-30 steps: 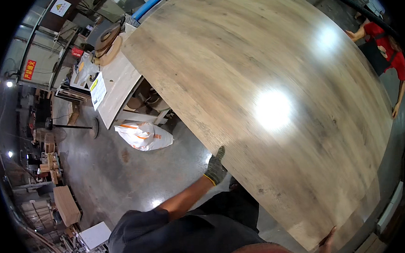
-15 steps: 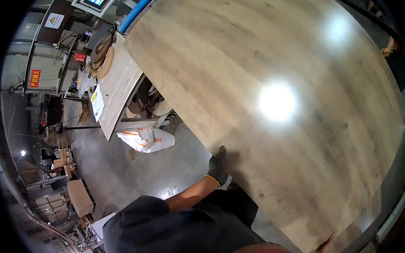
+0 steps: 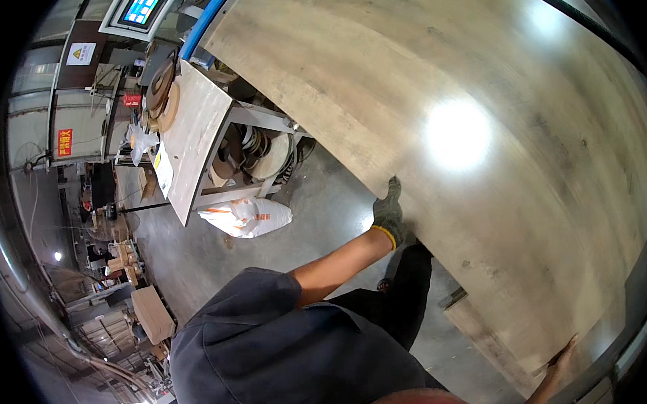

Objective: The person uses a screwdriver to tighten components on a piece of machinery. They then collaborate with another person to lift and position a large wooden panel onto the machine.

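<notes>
A large wood-grain panel (image 3: 376,89) fills the right side of the view, with bright light reflections on it. My left hand (image 3: 388,215), in a dark knit glove with a yellow cuff, is closed on the panel's near left edge. Its thumb lies on top and the other fingers are hidden. Bare, my right hand (image 3: 562,359) grips the panel's near right end, its fingers partly out of sight. Below that end, part of another wood-grain board (image 3: 484,338) shows.
On the left stands a side table (image 3: 196,110) with rolls of edge strip (image 3: 164,93) on it and more underneath. A white sack (image 3: 247,218) lies on the floor beside it. A lit control screen (image 3: 143,8) and a blue rail (image 3: 208,21) are at the far left.
The panel has shifted away and to the right, with both my hands on it. More of the side table's underside and of the board below now shows.
</notes>
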`<state>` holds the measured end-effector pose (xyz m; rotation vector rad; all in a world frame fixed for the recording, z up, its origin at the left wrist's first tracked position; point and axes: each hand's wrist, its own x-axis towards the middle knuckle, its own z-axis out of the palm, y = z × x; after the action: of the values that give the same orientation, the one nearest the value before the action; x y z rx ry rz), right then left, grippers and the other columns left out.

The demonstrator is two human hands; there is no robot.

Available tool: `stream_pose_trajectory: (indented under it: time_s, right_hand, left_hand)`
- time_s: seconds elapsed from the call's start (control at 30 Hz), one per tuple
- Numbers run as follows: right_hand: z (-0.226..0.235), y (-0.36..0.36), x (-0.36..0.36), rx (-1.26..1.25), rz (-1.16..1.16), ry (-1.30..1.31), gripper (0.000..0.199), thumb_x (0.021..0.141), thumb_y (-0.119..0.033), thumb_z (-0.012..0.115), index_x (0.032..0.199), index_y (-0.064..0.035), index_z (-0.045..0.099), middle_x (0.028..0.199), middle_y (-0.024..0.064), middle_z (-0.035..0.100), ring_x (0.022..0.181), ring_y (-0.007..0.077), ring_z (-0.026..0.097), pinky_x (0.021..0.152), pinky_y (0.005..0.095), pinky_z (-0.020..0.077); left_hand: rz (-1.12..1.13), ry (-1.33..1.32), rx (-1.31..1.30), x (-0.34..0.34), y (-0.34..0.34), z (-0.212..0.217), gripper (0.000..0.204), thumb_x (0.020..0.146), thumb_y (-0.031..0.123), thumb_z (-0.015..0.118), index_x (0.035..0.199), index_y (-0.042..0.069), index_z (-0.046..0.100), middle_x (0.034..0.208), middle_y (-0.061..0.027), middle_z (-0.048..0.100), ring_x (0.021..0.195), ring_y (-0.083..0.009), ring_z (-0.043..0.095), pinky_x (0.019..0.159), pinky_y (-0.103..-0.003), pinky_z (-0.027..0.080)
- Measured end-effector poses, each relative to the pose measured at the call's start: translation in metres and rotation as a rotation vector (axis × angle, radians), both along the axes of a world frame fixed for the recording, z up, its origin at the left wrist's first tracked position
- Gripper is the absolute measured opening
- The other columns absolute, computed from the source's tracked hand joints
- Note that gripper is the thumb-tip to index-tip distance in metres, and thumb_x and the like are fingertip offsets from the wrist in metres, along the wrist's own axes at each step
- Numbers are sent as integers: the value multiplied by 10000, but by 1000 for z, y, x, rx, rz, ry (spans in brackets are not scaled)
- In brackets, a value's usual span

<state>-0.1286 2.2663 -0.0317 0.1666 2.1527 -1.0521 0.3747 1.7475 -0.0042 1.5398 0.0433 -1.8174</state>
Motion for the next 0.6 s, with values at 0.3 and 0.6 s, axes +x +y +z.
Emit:
stream_pose_trajectory:
  time_s: [0.3, 0.6]
  right_hand:
    - [-13, -58, -71, -126, 22, -41, 1071, 809, -783, 428, 1523, -61, 88, 1565, 190, 136, 1417, 364, 203, 1130, 486, 217]
    - [-46, -90, -155, -262, 75, -5, 1005, 855, -747, 400, 1507, -20, 165, 1545, 204, 199, 1402, 352, 245, 1111, 467, 248]
  left_hand:
    - [-67, 28, -68, -64, -54, -37, 551, 908, 482, 593, 1264, 67, 527, 1202, -101, 603, 1018, -286, 619, 856, -438, 536]
    - [-148, -108, -178, -146, -101, -47, 700, 867, 595, 575, 1145, -48, 587, 1044, -142, 667, 846, -259, 666, 730, -386, 556]
